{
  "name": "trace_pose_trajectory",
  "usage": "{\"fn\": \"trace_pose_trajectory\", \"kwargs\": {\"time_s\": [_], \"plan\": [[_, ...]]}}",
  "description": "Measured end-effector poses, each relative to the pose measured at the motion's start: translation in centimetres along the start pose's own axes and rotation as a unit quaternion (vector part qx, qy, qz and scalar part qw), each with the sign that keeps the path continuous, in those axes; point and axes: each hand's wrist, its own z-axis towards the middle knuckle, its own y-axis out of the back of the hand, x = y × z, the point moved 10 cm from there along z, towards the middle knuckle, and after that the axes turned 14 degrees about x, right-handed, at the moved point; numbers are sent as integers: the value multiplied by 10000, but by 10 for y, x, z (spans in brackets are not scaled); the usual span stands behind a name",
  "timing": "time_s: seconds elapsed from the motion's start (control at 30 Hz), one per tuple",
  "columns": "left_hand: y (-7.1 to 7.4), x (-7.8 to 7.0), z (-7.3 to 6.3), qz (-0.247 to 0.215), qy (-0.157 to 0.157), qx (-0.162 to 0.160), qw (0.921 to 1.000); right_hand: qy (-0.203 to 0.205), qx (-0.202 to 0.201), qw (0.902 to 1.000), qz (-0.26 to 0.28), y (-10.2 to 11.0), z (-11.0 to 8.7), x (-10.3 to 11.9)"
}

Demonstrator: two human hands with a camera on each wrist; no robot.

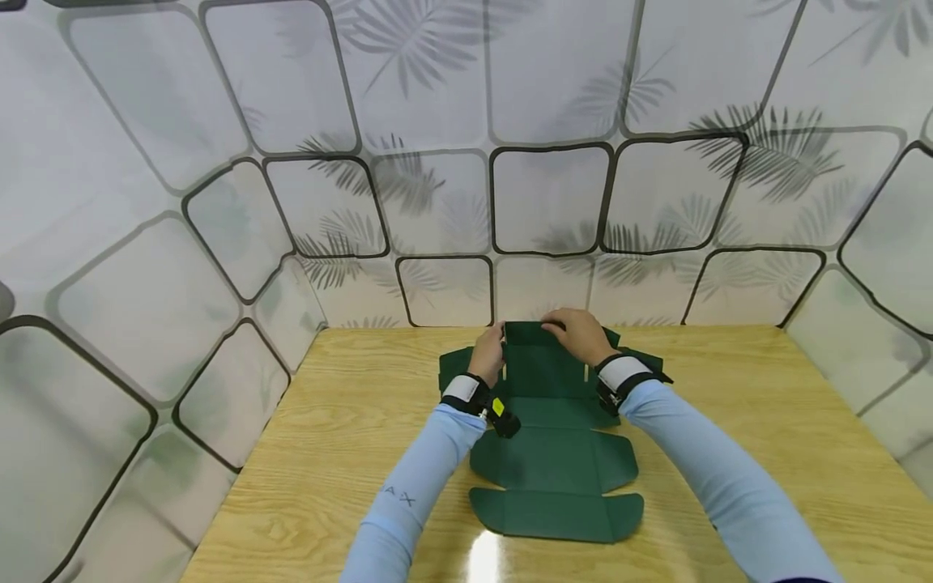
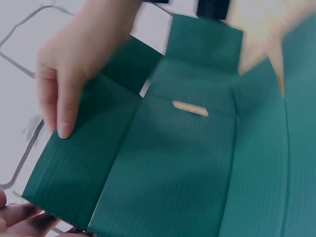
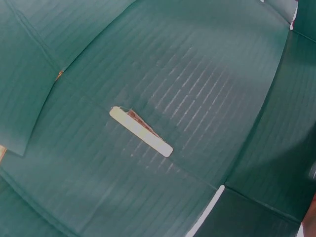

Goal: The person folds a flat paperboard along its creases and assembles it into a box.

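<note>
Green cardboard box [image 1: 554, 457] lies unfolded on the wooden table [image 1: 350, 421], its far flap raised. The right hand [image 1: 579, 336] pinches that flap's upper edge between thumb and fingers. The left hand [image 1: 486, 356] touches its left end; whether those fingers grip, I cannot tell.

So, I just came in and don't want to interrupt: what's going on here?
A person is handling a creased green corrugated sheet, which looks like an unfolded box. Both hands are at its far flap: the right hand pinches the top edge, the left hand holds the left end. The nearer panels lie spread open on the wooden table.
</note>
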Motion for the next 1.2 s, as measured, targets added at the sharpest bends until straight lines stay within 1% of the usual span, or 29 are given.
{"fn": "trace_pose_trajectory", "kwargs": {"time_s": [0.03, 0.07, 0.1, 0.13, 0.17, 0.2, 0.23, 0.3, 0.37, 0.4, 0.43, 0.47, 0.57, 0.63, 0.77, 0.87, 0.93, 1.0, 1.1, 1.2], "plan": [[-1, 0, 0, -109, -25, 59, 9999, -6, -4, 10000, -5, 0, -1, 0], [-2, -4, -3, -88, -17, 70, 9999, -16, -12, 10000, -15, 0, -1, -1], [-1, -3, -1, 68, -6, 79, 9999, -23, -25, 10000, -18, 1, -2, -1], [-4, -15, -9, 410, -8, 16, 9992, -32, -31, 10000, -24, 1, -2, -2], [-9, -33, -19, 792, -1, -81, 9968, -37, -41, 10000, -35, 1, -3, -3], [-15, -54, -31, 1273, 0, -161, 9917, -38, -58, 10000, -41, 2, -3, -3], [-21, -76, -44, 1779, 89, -286, 9836, -37, -71, 9999, -60, 2, -4, -3], [-25, -94, -50, 2581, -167, -430, 9650, -45, -87, 9999, -93, 3, -4, -4], [-27, -104, -50, 3178, -525, -535, 9452, -48, -109, 9998, -134, 3, -4, -4], [-27, -107, -49, 3337, -657, -549, 9388, -49, -121, 9998, -138, 3, -4, -4], [-26, -103, -45, 3402, -738, -565, 9357, -57, -128, 9998, -141, 3, -4, -4], [-24, -98, -39, 3411, -780, -588, 9349, -63, -139, 9998, -142, 3, -4, -4], [-22, -99, -38, 3427, -763, -758, 9333, -55, -178, 9997, -181, 2, -5, -3], [-20, -98, -37, 3389, -719, -931, 9334, -36, -215, 9995, -244, 1, -5, -2], [-12, -98, -39, 3432, -668, -1354, 9271, 63, -308, 9989, -346, 0, -4, 5], [-9, -97, -40, 3462, -563, -1538, 9237, 109, -341, 9987, -371, -1, -4, 8], [-10, -96, -40, 3479, -537, -1560, 9229, 88, -333, 9987, -374, -2, -4, 8], [-11, -96, -39, 3468, -547, -1502, 9242, 37, -350, 9987, -363, -1, -5, 7], [-14, -97, -37, 3458, -667, -1396, 9255, -39, -420, 9984, -389, 1, -6, 5], [-14, -99, -35, 3515, -705, -1388, 9232, -41, -448, 9979, -473, 2, -5, 3]]}}
